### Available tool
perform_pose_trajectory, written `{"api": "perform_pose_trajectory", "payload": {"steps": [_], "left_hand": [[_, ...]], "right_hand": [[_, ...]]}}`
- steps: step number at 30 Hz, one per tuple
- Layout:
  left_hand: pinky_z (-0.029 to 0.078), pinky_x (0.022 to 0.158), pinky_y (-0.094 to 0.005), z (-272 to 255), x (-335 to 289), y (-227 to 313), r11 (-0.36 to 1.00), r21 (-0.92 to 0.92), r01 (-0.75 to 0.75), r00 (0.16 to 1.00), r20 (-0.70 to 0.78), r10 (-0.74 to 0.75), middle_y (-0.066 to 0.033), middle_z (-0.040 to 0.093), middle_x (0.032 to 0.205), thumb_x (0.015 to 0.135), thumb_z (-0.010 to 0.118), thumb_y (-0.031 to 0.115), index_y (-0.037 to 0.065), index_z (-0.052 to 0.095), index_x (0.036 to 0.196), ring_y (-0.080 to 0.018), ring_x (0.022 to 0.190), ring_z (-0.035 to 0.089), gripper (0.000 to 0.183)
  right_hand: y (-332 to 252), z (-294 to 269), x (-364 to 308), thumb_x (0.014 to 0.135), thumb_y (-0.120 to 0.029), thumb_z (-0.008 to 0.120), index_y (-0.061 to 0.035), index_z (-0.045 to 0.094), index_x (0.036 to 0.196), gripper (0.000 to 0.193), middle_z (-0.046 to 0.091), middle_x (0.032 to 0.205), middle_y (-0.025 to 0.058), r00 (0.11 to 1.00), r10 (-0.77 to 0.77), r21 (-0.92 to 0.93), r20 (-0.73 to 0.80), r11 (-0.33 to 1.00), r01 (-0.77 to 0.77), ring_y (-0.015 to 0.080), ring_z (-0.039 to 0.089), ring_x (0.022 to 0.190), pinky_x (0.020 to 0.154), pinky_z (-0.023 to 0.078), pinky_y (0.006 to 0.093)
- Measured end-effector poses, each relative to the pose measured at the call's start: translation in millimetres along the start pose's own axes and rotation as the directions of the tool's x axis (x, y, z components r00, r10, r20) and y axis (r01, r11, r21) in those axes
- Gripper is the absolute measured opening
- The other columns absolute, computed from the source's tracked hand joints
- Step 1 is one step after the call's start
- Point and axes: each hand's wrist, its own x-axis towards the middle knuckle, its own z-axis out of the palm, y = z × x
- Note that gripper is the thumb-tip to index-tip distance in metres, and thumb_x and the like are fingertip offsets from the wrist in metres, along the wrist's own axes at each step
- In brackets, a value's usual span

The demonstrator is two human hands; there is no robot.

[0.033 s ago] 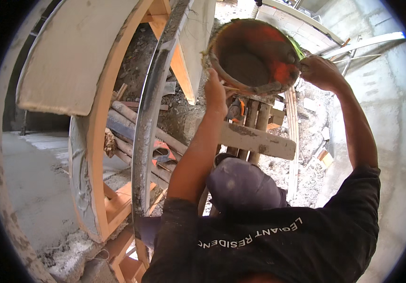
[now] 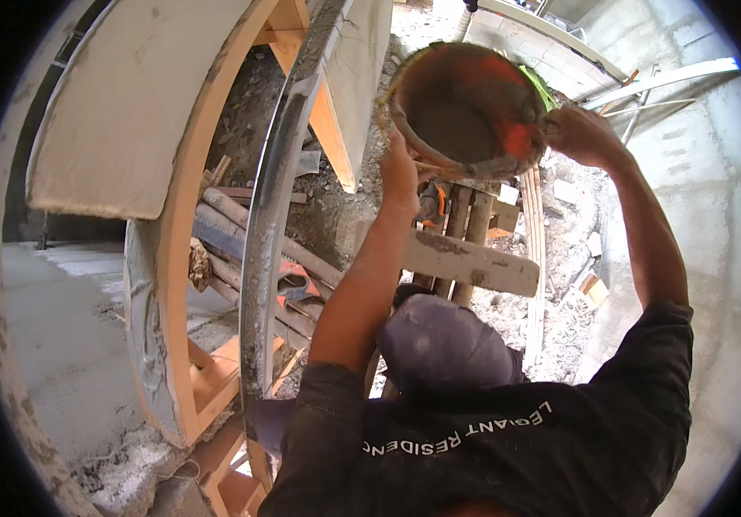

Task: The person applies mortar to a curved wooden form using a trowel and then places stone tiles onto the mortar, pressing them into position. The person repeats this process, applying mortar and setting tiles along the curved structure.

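A round bucket point(image 2: 426, 142) hangs out in front of me, its mouth tipped up toward my view. Grey residue coats its orange-red inside, and what looks like grey mortar point(image 2: 452, 129) lies at the bottom. My left hand point(image 2: 400, 172) grips the near left rim, thumb along the edge. On the opposite side my right hand point(image 2: 579, 135) is closed at the rim, its fingertips partly hidden. Both arms are stretched forward. Below the bucket, a mortar-stained board point(image 2: 474, 261) crosses several upright poles point(image 2: 478, 220).
To the left stand a wooden frame point(image 2: 182, 284) and a long mortar-smeared metal bar point(image 2: 258, 233). Poles and an orange-and-black object point(image 2: 297, 283) lie beyond the bar. A concrete wall point(image 2: 723, 224) rises at the right; rubble point(image 2: 564, 250) covers the ground below. My trousered leg point(image 2: 448, 340) is beneath my arms.
The bucket has shifted slightly down and to the right in my view, with both hands still on it. The rest looks almost the same.
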Motion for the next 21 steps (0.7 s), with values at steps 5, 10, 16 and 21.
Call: {"api": "perform_pose_trajectory", "payload": {"steps": [5,10,16,21], "left_hand": [[0.056,0.074,-0.0384,-3,39,-40,0.964,0.232,0.128,0.990,0.021,-0.137,-0.0107,0.052,0.109,0.094,0.040,0.048,0.003,0.045,0.120,-0.0246,0.091,0.060,0.052],[0.054,0.070,-0.0361,-24,40,-29,0.890,0.445,0.097,0.985,0.088,-0.151,-0.0080,0.056,0.105,0.092,0.045,0.049,0.002,0.046,0.121,-0.0233,0.091,0.061,0.055],[0.046,0.085,-0.0352,-96,6,-6,0.531,0.752,-0.390,0.902,0.198,0.382,-0.0181,0.062,0.101,0.091,0.049,0.047,-0.004,0.054,0.112,-0.0277,0.097,0.061,0.055],[0.039,0.096,-0.0375,-188,-34,-6,0.632,0.761,-0.148,0.967,-0.021,0.252,-0.0234,0.055,0.120,0.094,0.047,0.044,-0.005,0.050,0.121,-0.0314,0.115,0.052,0.056]], "right_hand": [[2,35,51,0.079,-0.028,0.055,-0.0096,0.067,0.088,0.024,0.067,0.089,0.0143,0.997,-0.059,-0.093,0.039,0.994,0.063,0.0313,0.063,0.090,0.082,0.048,0.0435],[-5,67,86,0.079,-0.027,0.056,-0.0085,0.068,0.085,0.023,0.068,0.091,0.0130,0.990,-0.068,-0.235,0.127,0.967,0.096,0.0277,0.065,0.089,0.080,0.048,0.0422],[-16,86,93,0.083,-0.033,0.055,-0.0095,0.069,0.086,0.028,0.067,0.093,0.0128,0.973,-0.143,-0.208,0.179,0.962,0.180,0.0300,0.064,0.091,0.081,0.047,0.0451],[1,111,93,0.084,-0.029,0.056,-0.0098,0.066,0.095,0.025,0.066,0.094,0.0122,0.978,-0.194,-0.167,0.073,0.965,0.204,0.0312,0.063,0.090,0.078,0.048,0.0433]]}}
